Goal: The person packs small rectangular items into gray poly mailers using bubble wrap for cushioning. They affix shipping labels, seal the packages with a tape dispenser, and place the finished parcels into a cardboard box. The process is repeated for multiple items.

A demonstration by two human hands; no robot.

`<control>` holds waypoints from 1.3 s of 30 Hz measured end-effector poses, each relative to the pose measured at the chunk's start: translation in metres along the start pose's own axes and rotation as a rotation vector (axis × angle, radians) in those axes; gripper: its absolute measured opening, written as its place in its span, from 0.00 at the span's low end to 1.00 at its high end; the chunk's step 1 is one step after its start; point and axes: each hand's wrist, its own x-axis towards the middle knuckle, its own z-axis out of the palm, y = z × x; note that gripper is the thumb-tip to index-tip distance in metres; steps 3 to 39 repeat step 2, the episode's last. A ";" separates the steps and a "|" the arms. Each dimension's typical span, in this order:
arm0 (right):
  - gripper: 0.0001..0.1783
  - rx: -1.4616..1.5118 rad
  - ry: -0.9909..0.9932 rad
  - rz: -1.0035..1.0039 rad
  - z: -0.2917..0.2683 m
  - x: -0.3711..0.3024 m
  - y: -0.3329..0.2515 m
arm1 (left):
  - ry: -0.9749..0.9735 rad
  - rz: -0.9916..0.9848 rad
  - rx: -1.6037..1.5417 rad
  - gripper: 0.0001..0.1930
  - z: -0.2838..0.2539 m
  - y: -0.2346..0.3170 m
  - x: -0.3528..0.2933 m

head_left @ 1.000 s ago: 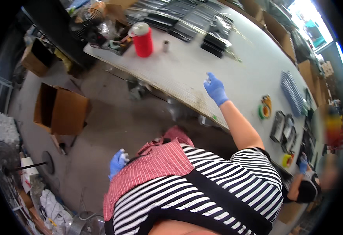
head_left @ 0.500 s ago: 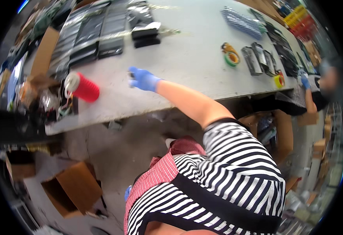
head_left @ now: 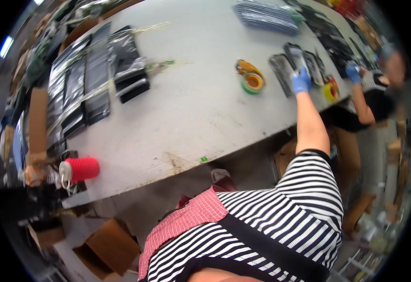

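My right hand (head_left: 301,81), in a blue glove, is stretched far out over the right part of the table. Its fingers close on the near end of a black case with a shiny grey face (head_left: 296,56). A similar dark case (head_left: 282,73) lies just left of it, and another (head_left: 314,68) to its right. Nearer my body on that side are an orange-handled tape dispenser (head_left: 250,69) and its green-edged tape roll (head_left: 253,82). A yellow tape roll (head_left: 330,92) sits by the table's edge. My left hand is out of sight.
Flat black wrapped packs (head_left: 85,77) lie taped down at the left. A red bottle (head_left: 83,169) stands at the near left corner. Bubble-wrapped grey sheets (head_left: 266,18) lie at the back. A co-worker's gloved hand (head_left: 353,73) works at the right. Cardboard boxes (head_left: 109,249) are on the floor.
My right hand has swung from the left part of the table, near the red bottle, to the dark cases at the right. The view has turned and shifted with it.
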 end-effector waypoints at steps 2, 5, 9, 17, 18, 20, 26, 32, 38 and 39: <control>0.28 0.103 -0.227 -0.168 0.059 -0.003 -0.041 | 0.023 0.046 0.109 0.11 -0.013 -0.031 -0.020; 0.28 0.103 -0.227 -0.168 0.059 -0.003 -0.041 | 0.023 0.046 0.109 0.11 -0.013 -0.031 -0.020; 0.28 0.103 -0.227 -0.168 0.059 -0.003 -0.041 | 0.023 0.046 0.109 0.11 -0.013 -0.031 -0.020; 0.28 0.103 -0.227 -0.168 0.059 -0.003 -0.041 | 0.023 0.046 0.109 0.11 -0.013 -0.031 -0.020; 0.28 0.103 -0.227 -0.168 0.059 -0.003 -0.041 | 0.023 0.046 0.109 0.11 -0.013 -0.031 -0.020; 0.28 0.103 -0.227 -0.168 0.059 -0.003 -0.041 | 0.023 0.046 0.109 0.11 -0.013 -0.031 -0.020; 0.28 0.103 -0.227 -0.168 0.059 -0.003 -0.041 | 0.023 0.046 0.109 0.11 -0.013 -0.031 -0.020; 0.28 0.103 -0.227 -0.168 0.059 -0.003 -0.041 | 0.023 0.046 0.109 0.11 -0.013 -0.031 -0.020; 0.28 0.103 -0.227 -0.168 0.059 -0.003 -0.041 | 0.023 0.046 0.109 0.11 -0.013 -0.031 -0.020; 0.28 0.103 -0.227 -0.168 0.059 -0.003 -0.041 | 0.023 0.046 0.109 0.11 -0.013 -0.031 -0.020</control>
